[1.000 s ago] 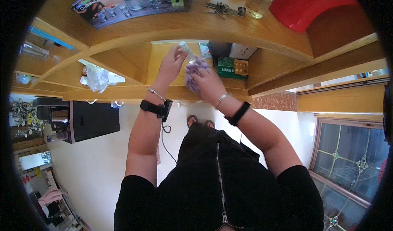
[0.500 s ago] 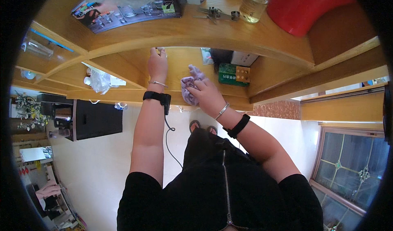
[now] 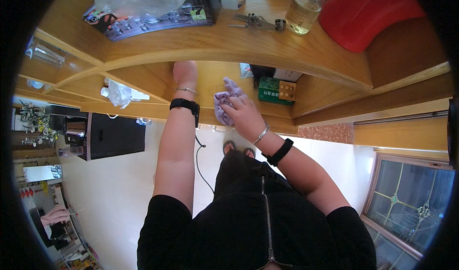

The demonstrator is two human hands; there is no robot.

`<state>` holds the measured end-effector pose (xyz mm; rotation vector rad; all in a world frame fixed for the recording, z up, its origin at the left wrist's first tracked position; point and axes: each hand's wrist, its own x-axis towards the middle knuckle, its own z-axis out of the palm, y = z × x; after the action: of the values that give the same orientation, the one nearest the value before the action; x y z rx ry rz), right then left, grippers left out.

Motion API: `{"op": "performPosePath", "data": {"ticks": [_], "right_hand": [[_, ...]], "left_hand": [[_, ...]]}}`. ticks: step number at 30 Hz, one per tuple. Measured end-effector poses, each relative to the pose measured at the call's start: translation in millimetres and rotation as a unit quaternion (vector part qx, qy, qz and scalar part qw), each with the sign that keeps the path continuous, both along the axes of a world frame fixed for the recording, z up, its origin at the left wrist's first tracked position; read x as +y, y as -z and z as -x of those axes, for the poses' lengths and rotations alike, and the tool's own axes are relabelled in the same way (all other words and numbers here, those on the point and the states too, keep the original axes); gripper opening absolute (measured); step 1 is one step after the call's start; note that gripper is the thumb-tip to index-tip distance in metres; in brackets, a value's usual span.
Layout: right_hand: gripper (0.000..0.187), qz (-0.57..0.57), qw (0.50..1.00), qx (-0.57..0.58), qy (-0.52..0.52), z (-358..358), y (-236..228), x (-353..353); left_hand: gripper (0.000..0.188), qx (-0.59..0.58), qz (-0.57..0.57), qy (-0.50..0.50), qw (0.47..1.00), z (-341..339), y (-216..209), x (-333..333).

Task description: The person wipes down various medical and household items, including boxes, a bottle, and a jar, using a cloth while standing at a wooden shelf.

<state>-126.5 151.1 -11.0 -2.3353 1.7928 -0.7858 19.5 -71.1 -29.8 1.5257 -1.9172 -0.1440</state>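
My right hand (image 3: 246,118) is closed on a crumpled light-purple cloth (image 3: 223,108), pressed against the front part of the lower wooden shelf (image 3: 208,86). To its left, my left hand (image 3: 185,73) reaches into the same compartment. The upper shelf's curved edge hides its fingers and anything they may touch. Right of the cloth lie a green box (image 3: 268,90) and a brown blister pack (image 3: 287,90). Behind them are a dark, furry-looking item (image 3: 261,72) and a pale box (image 3: 287,75).
On the upper shelf (image 3: 229,43) stand a jar of yellowish liquid (image 3: 303,11) and a red container (image 3: 366,14). Metal clip-like pieces (image 3: 258,22) and a picture box (image 3: 158,23) under clear plastic lie there too. A side compartment holds a plastic bag (image 3: 118,94).
My left hand has gone farther in beneath the upper shelf, so its fingers no longer show. My right hand keeps hold of the cloth in nearly the same place. The view has shifted slightly.
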Motion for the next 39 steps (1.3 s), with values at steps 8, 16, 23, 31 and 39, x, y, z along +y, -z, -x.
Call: {"op": "performPosePath", "data": {"ticks": [8,16,23,31,39], "right_hand": [[0.036,0.023,1.0,0.001,-0.001,0,1,1],[0.035,0.041,0.999,-0.017,-0.011,-1,4,-1],[0.034,0.042,0.999,-0.023,-0.004,-1,3,1],[0.035,0.041,0.999,-0.021,0.003,0,6,1],[0.034,0.047,0.999,-0.013,0.004,-3,6,1]], "left_hand": [[0.027,-0.015,0.014,-0.006,1.0,-1,-12,3],[0.026,-0.067,-0.022,0.007,0.997,-14,-22,-3],[0.03,-0.137,-0.007,0.035,0.99,-17,-24,-16],[0.037,-0.066,-0.006,0.139,0.988,-5,-40,-19],[0.037,-0.188,0.068,0.121,0.972,-15,-22,-41]]}}
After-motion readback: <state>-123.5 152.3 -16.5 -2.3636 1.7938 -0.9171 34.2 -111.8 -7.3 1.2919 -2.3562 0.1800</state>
